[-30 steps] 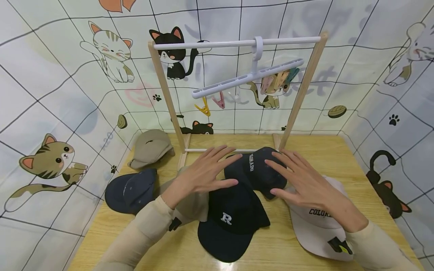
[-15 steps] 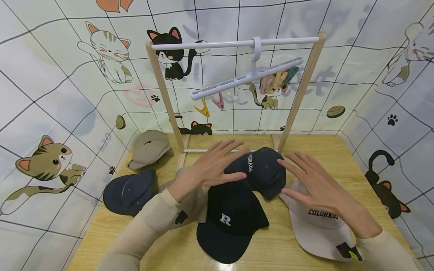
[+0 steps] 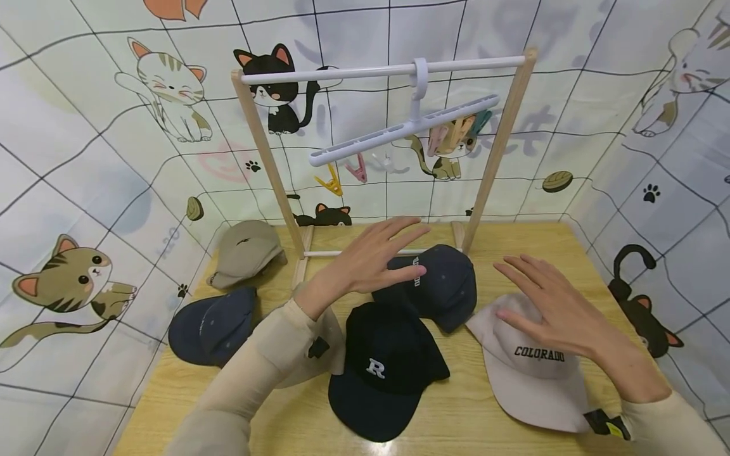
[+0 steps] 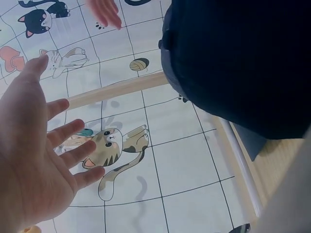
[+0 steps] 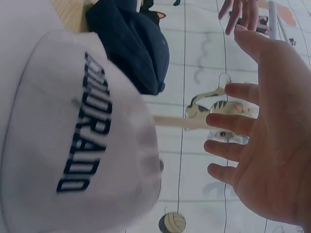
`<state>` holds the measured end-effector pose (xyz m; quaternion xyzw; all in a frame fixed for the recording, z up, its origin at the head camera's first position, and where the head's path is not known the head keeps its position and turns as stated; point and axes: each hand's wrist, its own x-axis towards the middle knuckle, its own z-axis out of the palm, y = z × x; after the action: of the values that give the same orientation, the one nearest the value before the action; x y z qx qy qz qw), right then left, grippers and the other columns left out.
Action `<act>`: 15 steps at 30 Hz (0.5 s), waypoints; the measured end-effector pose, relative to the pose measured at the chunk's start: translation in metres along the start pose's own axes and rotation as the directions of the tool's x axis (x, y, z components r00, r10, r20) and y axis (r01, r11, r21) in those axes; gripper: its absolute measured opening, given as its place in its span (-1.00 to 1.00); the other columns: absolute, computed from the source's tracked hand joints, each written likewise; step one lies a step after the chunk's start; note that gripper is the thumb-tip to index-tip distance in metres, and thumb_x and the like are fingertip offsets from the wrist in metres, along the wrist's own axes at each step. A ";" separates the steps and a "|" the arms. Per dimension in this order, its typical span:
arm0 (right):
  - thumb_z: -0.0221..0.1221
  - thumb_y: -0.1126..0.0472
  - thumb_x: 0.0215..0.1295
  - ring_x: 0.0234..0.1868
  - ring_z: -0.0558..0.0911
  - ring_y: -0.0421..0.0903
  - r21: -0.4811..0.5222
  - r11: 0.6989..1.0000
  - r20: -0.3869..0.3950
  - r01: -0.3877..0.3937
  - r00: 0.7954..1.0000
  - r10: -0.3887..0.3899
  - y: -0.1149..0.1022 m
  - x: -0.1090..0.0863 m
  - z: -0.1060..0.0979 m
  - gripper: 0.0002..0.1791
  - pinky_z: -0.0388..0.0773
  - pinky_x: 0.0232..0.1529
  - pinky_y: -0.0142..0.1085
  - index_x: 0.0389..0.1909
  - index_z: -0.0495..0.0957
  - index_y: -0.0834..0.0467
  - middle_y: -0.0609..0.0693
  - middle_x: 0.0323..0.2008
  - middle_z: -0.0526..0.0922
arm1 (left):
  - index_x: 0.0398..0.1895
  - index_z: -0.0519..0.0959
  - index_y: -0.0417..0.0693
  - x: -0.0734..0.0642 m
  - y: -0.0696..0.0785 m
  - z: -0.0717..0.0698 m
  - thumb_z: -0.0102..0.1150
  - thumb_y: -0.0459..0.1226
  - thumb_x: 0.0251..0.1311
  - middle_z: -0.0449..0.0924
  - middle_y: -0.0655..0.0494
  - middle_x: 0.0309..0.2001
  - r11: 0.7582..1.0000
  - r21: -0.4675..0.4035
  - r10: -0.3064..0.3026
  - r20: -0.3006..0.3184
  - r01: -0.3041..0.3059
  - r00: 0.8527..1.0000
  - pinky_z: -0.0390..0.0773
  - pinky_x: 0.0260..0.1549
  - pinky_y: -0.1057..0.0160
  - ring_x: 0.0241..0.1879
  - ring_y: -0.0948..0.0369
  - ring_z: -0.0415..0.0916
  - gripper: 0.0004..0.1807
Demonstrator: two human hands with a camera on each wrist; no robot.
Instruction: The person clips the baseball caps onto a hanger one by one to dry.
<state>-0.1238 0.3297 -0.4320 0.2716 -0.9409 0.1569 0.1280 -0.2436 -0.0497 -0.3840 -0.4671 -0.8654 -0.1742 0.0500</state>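
Note:
Both bare hands hover over caps on a wooden table, fingers spread and nothing held. My left hand point(image 3: 379, 256) reaches above the navy Colorado cap point(image 3: 447, 285) and partly covers its lettering. Over the pale Colorado cap point(image 3: 536, 380) is my right hand point(image 3: 556, 310), thumb pointing inward. The right wrist view shows the pale cap's front point(image 5: 92, 141) close by, apart from the right hand point(image 5: 272, 131). In front of the left hand lies a black cap point(image 3: 393, 351) with a white R. My left forearm hides part of a beige cap point(image 3: 333, 345).
Another navy cap point(image 3: 211, 326) and a khaki cap point(image 3: 248, 250) lie at the left. Behind the caps stands a wood-post rack point(image 3: 265, 155) with a white rail. A tilted white hanger point(image 3: 399, 130) hangs there with several coloured clips point(image 3: 456, 133). Cat-print sheets surround the table.
The right hand has drawn right, away from the navy Colorado cap, uncovering the pale cap's lettering. The left hand has shifted slightly right and farther forward. The caps stay where they lie.

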 end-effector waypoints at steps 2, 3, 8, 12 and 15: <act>0.50 -0.10 0.41 0.66 0.34 0.47 0.005 1.000 0.014 -0.025 1.000 0.025 0.003 -0.004 -0.002 0.00 -0.17 0.90 -0.02 0.77 0.30 0.02 0.29 0.66 0.43 | 0.85 0.19 0.26 0.004 0.000 -0.001 0.17 0.23 0.64 0.22 0.02 0.80 1.000 -0.013 -0.004 -0.008 0.004 1.000 0.20 0.76 -0.26 0.81 -0.06 0.16 -0.14; 0.50 -0.10 0.42 0.67 0.33 0.46 0.008 0.999 0.022 -0.041 0.999 0.040 0.005 -0.006 -0.003 -0.01 -0.14 0.90 0.00 0.77 0.30 0.04 0.29 0.66 0.43 | 0.84 0.19 0.26 0.006 0.000 -0.001 0.16 0.23 0.64 0.22 0.02 0.80 1.000 -0.016 -0.005 -0.011 0.004 1.000 0.21 0.76 -0.25 0.80 -0.05 0.17 -0.15; 0.48 -0.11 0.45 0.70 0.29 0.46 0.025 0.991 0.059 -0.130 0.990 0.128 0.016 -0.018 -0.007 0.00 0.01 0.84 0.22 0.78 0.27 0.06 0.31 0.68 0.39 | 0.84 0.21 0.25 0.016 -0.002 -0.001 0.14 0.22 0.66 0.25 0.03 0.79 0.999 -0.039 -0.016 -0.029 0.015 0.999 0.25 0.76 -0.22 0.79 -0.02 0.21 -0.18; 0.46 -0.11 0.49 0.68 0.29 0.52 0.046 0.980 0.083 -0.192 0.979 0.188 0.024 -0.026 -0.009 0.00 0.12 0.72 0.44 0.79 0.24 0.08 0.36 0.69 0.34 | 0.84 0.21 0.23 0.024 -0.002 0.001 0.14 0.21 0.67 0.25 0.03 0.79 0.997 -0.070 -0.032 -0.026 0.030 0.999 0.27 0.74 -0.21 0.78 -0.03 0.23 -0.18; 0.43 -0.11 0.52 0.67 0.28 0.56 0.068 0.970 0.106 -0.233 0.968 0.226 0.028 -0.030 -0.010 -0.01 0.16 0.63 0.54 0.80 0.22 0.09 0.40 0.70 0.31 | 0.84 0.21 0.23 0.030 -0.002 0.003 0.13 0.21 0.67 0.24 0.02 0.80 0.995 -0.088 -0.045 -0.018 0.043 0.999 0.28 0.74 -0.21 0.78 -0.04 0.23 -0.18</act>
<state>-0.1131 0.3703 -0.4390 0.1730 -0.9641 0.1948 0.0522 -0.2617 -0.0261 -0.3794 -0.4478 -0.8666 -0.2174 0.0342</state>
